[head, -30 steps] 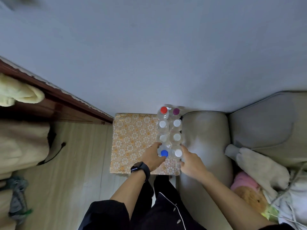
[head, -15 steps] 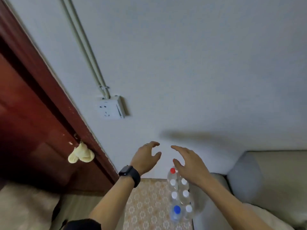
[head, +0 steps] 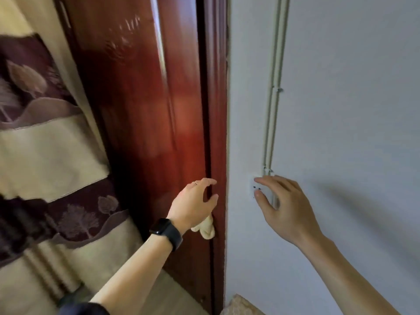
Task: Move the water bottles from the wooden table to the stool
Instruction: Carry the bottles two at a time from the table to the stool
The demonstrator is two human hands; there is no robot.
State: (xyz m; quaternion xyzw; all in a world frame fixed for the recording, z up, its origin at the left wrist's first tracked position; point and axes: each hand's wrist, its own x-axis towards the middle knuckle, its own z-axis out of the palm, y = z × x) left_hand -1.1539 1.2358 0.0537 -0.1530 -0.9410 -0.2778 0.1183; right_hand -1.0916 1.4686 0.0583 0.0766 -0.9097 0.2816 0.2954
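Both hands are raised in front of a wall and a door, and neither holds anything. The left hand hangs before the red-brown wooden door, its fingers spread and loosely curled around empty air; a thin ring sits on one finger and a black watch wraps the wrist. Just below that hand, a pale yellow cloth is bunched at the door's edge. The right hand is lifted in front of the white wall, fingers apart and slightly bent, covering part of a white wall socket. Two thin white conduits run straight up the wall from the socket. A beige and maroon patterned curtain fills the left side. Only a corner of the stool, with its floral cover, shows at the bottom edge; the water bottles are out of view
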